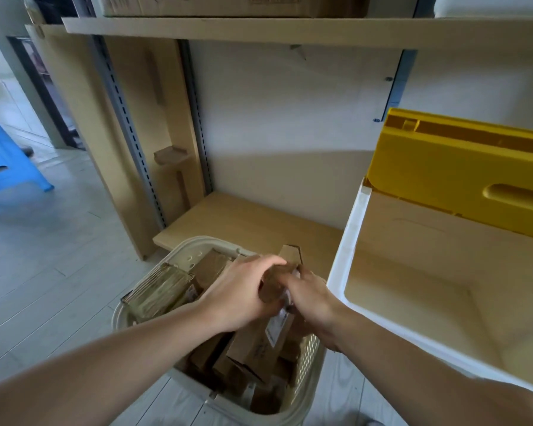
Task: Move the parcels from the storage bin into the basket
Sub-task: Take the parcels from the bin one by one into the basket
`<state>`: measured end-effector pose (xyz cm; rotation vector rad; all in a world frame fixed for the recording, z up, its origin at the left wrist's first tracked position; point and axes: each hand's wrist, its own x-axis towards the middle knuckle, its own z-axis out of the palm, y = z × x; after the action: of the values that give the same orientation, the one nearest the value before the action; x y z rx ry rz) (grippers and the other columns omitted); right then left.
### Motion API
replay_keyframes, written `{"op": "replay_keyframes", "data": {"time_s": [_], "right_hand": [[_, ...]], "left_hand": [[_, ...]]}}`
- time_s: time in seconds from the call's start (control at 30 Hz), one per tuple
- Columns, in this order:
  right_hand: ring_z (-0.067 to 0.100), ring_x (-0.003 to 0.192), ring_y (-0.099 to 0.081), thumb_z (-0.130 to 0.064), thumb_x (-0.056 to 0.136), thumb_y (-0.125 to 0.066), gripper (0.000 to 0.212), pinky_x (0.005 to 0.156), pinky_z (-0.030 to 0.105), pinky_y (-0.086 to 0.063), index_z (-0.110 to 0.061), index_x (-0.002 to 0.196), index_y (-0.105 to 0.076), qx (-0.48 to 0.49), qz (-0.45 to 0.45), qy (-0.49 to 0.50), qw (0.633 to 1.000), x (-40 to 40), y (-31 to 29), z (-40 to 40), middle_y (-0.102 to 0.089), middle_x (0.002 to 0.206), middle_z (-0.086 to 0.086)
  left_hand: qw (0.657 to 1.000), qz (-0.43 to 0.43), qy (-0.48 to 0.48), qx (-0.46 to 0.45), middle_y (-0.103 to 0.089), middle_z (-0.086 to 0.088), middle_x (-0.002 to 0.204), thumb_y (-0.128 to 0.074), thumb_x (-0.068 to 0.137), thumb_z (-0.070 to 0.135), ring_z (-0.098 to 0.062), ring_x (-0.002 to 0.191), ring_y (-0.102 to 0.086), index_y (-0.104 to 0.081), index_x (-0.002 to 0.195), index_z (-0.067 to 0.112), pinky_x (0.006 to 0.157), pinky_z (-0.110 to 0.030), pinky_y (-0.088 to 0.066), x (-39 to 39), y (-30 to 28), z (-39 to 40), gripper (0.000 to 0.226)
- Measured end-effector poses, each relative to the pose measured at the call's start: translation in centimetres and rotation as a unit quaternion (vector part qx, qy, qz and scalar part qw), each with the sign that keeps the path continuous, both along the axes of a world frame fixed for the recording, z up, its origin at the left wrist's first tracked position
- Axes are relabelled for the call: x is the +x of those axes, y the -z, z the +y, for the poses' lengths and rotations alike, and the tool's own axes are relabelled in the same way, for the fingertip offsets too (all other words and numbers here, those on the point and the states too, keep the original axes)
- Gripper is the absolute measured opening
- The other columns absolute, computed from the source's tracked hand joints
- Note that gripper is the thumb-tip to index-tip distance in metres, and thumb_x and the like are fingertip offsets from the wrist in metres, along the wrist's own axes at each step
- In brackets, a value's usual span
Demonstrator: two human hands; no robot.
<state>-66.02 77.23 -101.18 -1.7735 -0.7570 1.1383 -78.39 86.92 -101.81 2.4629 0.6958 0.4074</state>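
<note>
At far left a blue stool stands on the pale floor, well apart from the work. Next comes a cardboard sheet leaning against the shelf upright, beside a low wooden shelf.

In front of that shelf sits the cream basket, already packed with brown parcels lying at mixed angles; a bundle of flattened cardboard leans against its left rim. The load reaches about rim height, so a new piece likely has to be wedged in rather than dropped.

Above the basket's middle, the left hand curls its grip over the top of a long cardboard parcel. The right hand clasps the same parcel from the other side, lower down. Two hands on one parcel suggests steering it upright into a gap among the others.

To the right, just beside the basket, the white storage bin is tilted toward the person, probably to make reaching in easy. Its visible interior shows no parcels, so the transfer looks nearly finished. A yellow plastic lid stands behind the bin.
</note>
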Motion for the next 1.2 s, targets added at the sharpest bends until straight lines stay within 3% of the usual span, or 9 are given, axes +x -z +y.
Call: {"op": "replay_keyframes", "data": {"time_s": [0.13,0.23,0.33,0.47,0.63,0.77,0.93,1.1,1.2], "right_hand": [[0.023,0.089,-0.070,-0.035,0.098,-0.055,0.007,0.083,0.046,-0.060,-0.029,0.096,-0.058,-0.030,-0.061,-0.004,0.998,-0.6,2.1,0.3,-0.069,0.091,-0.001],[0.025,0.093,-0.071,-0.046,0.085,-0.055,0.059,0.082,0.049,-0.062,-0.019,0.137,-0.044,-0.058,-0.093,-0.043,0.993,-0.7,3.5,0.6,-0.069,0.107,0.005],[0.025,0.102,-0.067,-0.032,0.092,-0.059,0.076,0.088,0.043,-0.060,-0.013,0.154,-0.020,-0.096,-0.114,-0.069,0.986,-0.9,4.1,1.0,-0.065,0.119,0.009],[0.027,0.108,-0.066,-0.028,0.095,-0.060,0.077,0.088,0.037,-0.056,-0.012,0.154,-0.013,-0.127,-0.138,-0.078,0.979,-0.8,5.1,1.2,-0.066,0.120,0.010],[0.026,0.113,-0.063,-0.028,0.099,-0.058,0.070,0.092,0.037,-0.053,-0.015,0.153,-0.016,-0.136,-0.156,-0.083,0.975,-0.6,5.4,1.5,-0.063,0.126,0.009],[0.025,0.110,-0.066,-0.029,0.095,-0.063,0.070,0.097,0.045,-0.056,-0.020,0.150,-0.021,-0.140,-0.143,-0.093,0.975,0.0,6.0,1.8,-0.064,0.121,0.006],[0.023,0.114,-0.064,-0.036,0.094,-0.066,0.077,0.100,0.048,-0.054,-0.023,0.154,-0.020,-0.121,-0.137,-0.102,0.978,0.6,6.5,1.8,-0.062,0.128,0.002],[0.026,0.127,-0.056,-0.038,0.096,-0.065,0.082,0.104,0.042,-0.049,-0.018,0.158,-0.014,-0.125,-0.144,-0.102,0.976,0.6,6.1,1.6,-0.054,0.141,0.004],[0.024,0.126,-0.055,-0.036,0.097,-0.064,0.080,0.101,0.039,-0.049,-0.016,0.157,-0.016,-0.127,-0.144,-0.105,0.976,0.7,6.2,1.6,-0.054,0.131,0.001]], "left_hand": [[0.999,0.049,0.017,-0.002,-0.068,0.011,0.111,-0.075,0.067,0.033,-0.007,0.102,-0.064,-0.060,0.125,0.031,0.086,-0.029,-0.053,0.3,1.9,0.3,0.060],[0.995,0.095,0.023,0.006,-0.065,0.014,0.112,-0.076,0.069,0.035,-0.005,0.103,-0.063,-0.058,0.125,0.034,0.086,-0.024,-0.052,0.2,2.8,0.6,0.059],[0.991,0.129,0.039,-0.006,-0.064,0.015,0.110,-0.073,0.072,0.038,-0.004,0.101,-0.062,-0.057,0.121,0.036,0.087,-0.029,-0.054,-0.2,3.2,0.7,0.052],[0.983,0.171,0.071,-0.001,-0.060,0.017,0.108,-0.071,0.071,0.040,-0.003,0.103,-0.056,-0.054,0.118,0.039,0.088,-0.030,-0.053,-0.8,4.3,1.0,0.050],[0.976,0.202,0.084,0.014,-0.046,0.010,0.110,-0.069,0.076,0.034,-0.012,0.090,-0.056,-0.052,0.114,0.036,0.077,-0.036,-0.055,-1.3,5.0,1.1,0.042],[0.965,0.237,0.107,0.046,-0.037,0.005,0.118,-0.065,0.086,0.037,-0.015,0.104,-0.048,-0.055,0.117,0.028,0.086,-0.036,-0.051,-1.2,5.0,1.1,0.035],[0.952,0.266,0.130,0.082,-0.034,0.005,0.136,-0.064,0.088,0.045,-0.019,0.122,-0.036,-0.049,0.129,0.036,0.102,-0.043,-0.045,-1.1,4.5,1.2,0.044],[0.949,0.270,0.128,0.104,-0.031,0.004,0.142,-0.056,0.095,0.041,-0.020,0.125,-0.039,-0.048,0.131,0.033,0.099,-0.045,-0.049,-1.6,4.3,1.5,0.037],[0.948,0.275,0.115,0.114,-0.036,0.002,0.140,-0.053,0.097,0.037,-0.020,0.122,-0.048,-0.053,0.127,0.025,0.095,-0.043,-0.050,-1.9,3.9,1.6,0.032]]}}
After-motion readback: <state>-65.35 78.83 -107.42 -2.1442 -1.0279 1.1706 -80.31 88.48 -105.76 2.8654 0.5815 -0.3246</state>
